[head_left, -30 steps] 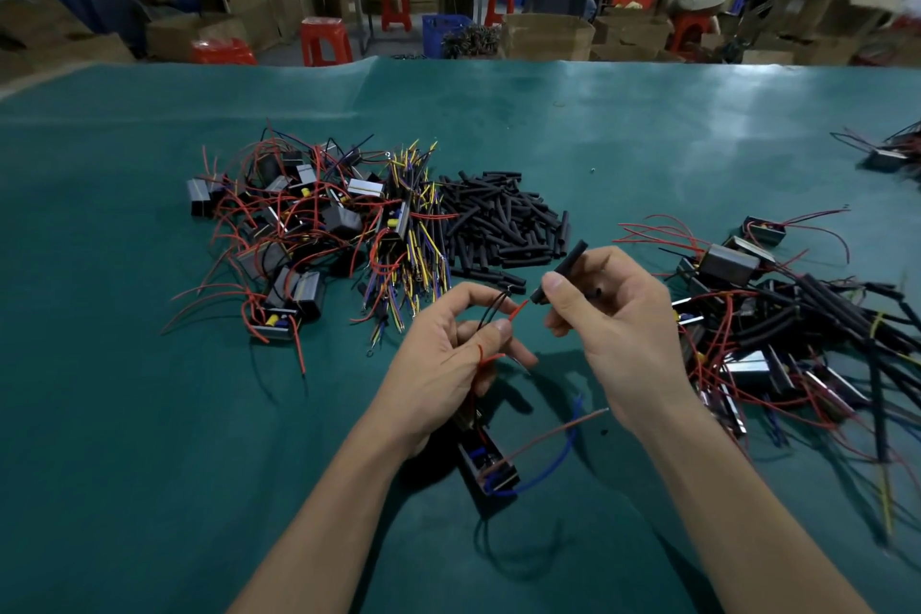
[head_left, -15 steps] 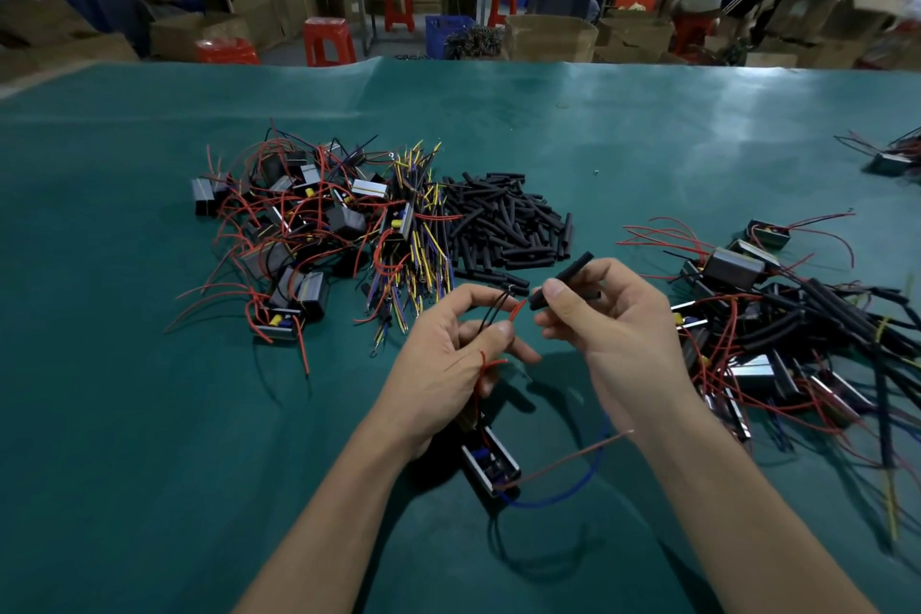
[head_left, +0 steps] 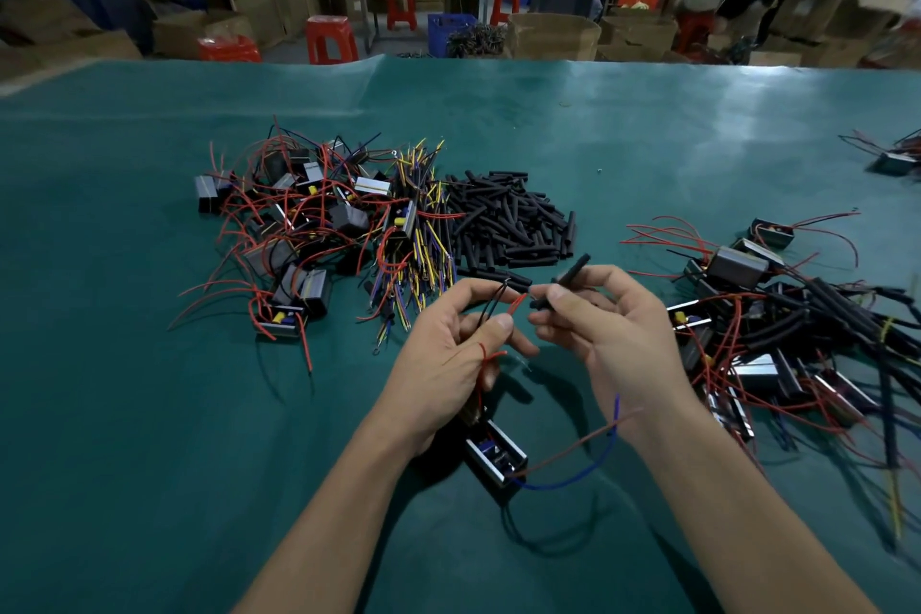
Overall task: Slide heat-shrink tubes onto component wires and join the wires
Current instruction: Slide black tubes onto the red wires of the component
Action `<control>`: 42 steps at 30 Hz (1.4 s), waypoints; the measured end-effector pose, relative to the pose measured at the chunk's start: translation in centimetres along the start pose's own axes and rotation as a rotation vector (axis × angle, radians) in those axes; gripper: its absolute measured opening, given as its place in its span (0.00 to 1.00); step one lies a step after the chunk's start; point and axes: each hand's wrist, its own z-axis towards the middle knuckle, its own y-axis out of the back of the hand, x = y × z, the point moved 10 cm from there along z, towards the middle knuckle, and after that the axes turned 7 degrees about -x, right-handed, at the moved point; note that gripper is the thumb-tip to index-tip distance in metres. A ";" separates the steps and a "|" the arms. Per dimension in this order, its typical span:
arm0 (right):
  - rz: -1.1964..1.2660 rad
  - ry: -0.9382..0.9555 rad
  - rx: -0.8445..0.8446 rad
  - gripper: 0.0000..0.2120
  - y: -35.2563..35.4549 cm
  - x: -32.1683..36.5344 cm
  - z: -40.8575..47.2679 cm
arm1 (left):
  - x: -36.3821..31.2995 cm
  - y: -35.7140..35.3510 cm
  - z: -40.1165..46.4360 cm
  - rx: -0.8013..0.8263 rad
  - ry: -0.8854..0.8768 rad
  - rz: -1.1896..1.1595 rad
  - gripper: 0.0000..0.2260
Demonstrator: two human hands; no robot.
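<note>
**Tube being held at the red wire's tip**

A black tube (head_left: 568,275) is being pinched between the thumb and curled fingers of the right hand (head_left: 605,329), tilted with its far end up and to the right. Its near end is being held just beside the tip of a red wire (head_left: 517,303); whether the two are touching cannot be told.

The red wire and a thin black wire (head_left: 491,307) are being pinched between thumb and forefinger of the left hand (head_left: 448,364), the other fingers being curled loosely. Both hands are being held above the middle of the worktop (head_left: 124,414), towards its near edge.

A component (head_left: 496,459) is lying on the worktop under the left wrist, with a blue wire (head_left: 573,479) and a brownish wire (head_left: 573,446) trailing right towards the right wrist.

A tube pile (head_left: 508,219) is lying just beyond the hands. A tangle of components (head_left: 309,234) is lying left of it, touching it. Another heap (head_left: 777,329) is lying near the right edge.
</note>
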 end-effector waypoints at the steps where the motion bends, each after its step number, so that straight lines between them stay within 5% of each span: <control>1: 0.020 -0.029 0.015 0.06 -0.3 -0.4 -0.1 | 0.0 0.0 0.0 -0.001 -0.001 -0.008 0.08; 19: 0.122 0.008 0.002 0.09 -0.2 0.4 -0.1 | -0.3 0.3 0.1 -0.028 -0.012 -0.033 0.05; 42: -0.041 0.043 0.032 0.11 0.1 0.9 0.1 | -0.3 -0.3 -0.2 0.065 -0.012 0.006 0.02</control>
